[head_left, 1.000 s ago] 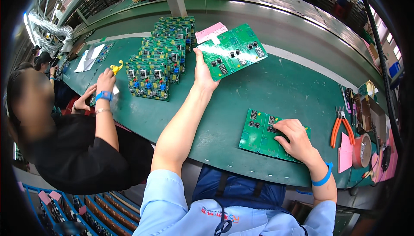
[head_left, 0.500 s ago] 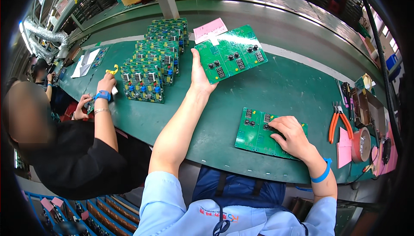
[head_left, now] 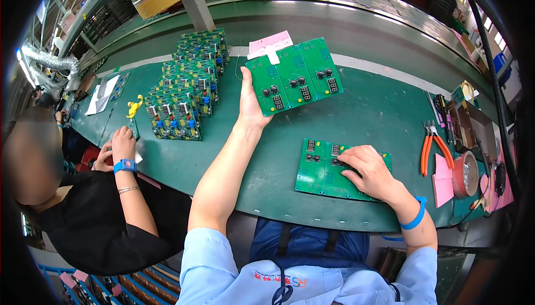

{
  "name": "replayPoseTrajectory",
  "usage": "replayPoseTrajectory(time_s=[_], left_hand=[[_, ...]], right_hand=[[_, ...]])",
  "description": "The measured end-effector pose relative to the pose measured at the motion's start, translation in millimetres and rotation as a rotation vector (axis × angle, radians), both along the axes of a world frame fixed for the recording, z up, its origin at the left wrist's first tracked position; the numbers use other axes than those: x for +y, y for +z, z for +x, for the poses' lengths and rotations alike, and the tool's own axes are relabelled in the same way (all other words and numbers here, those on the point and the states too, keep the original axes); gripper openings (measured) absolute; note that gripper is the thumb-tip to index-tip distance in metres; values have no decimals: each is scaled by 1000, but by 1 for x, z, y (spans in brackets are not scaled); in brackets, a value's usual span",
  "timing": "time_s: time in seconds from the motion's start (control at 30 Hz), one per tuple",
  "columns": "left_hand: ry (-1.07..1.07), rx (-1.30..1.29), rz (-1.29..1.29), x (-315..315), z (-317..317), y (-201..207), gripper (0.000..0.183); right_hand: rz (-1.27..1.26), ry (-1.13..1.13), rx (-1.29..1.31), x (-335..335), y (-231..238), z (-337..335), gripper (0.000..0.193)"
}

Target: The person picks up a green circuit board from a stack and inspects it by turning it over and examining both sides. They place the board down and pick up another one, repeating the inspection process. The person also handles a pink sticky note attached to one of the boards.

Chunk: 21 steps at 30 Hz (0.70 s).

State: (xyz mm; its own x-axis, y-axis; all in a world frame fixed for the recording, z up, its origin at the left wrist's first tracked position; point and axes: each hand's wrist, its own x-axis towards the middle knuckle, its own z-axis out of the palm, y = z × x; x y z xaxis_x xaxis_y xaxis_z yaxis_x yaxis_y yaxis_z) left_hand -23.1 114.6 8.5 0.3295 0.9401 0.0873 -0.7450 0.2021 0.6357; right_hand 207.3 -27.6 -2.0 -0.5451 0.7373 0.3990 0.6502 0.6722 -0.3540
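Raised over the bench, a green circuit board (head_left: 288,85) with black buttons and digit displays is gripped at its left edge by my left hand (head_left: 253,101). A second green circuit board (head_left: 312,178) of the same kind lies flat on the bench nearer to me. Over it bends my right hand (head_left: 370,172), its fingers curled and the fingertips at a black push button in the board's middle. Whether a small part is pinched there is hidden. A white strip crosses the raised board's top edge, with pink paper (head_left: 268,44) behind it.
Several populated circuit boards (head_left: 177,110) stand in rows at the left. A co-worker's hand (head_left: 123,144) works beside a yellow object (head_left: 134,107). At right are orange-handled cutters (head_left: 436,148), a tape roll (head_left: 464,174), pink slips (head_left: 443,182) and a brown bin (head_left: 473,129).
The whole view has shifted slightly. My left hand still holds up its board, and my right fingertips stay at the lower board's button. The co-worker's hand has come down away from the yellow object.
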Motion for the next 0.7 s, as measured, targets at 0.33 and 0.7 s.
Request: replayPoseTrajectory(time_s=[0.33, 0.7], left_hand=[[-74, -25, 22, -8, 7, 6, 65], [-131, -13, 23, -9, 11, 0, 65]], right_hand=[[-7, 6, -14, 0, 1, 0, 30], [-2, 3, -9, 0, 2, 1, 30]])
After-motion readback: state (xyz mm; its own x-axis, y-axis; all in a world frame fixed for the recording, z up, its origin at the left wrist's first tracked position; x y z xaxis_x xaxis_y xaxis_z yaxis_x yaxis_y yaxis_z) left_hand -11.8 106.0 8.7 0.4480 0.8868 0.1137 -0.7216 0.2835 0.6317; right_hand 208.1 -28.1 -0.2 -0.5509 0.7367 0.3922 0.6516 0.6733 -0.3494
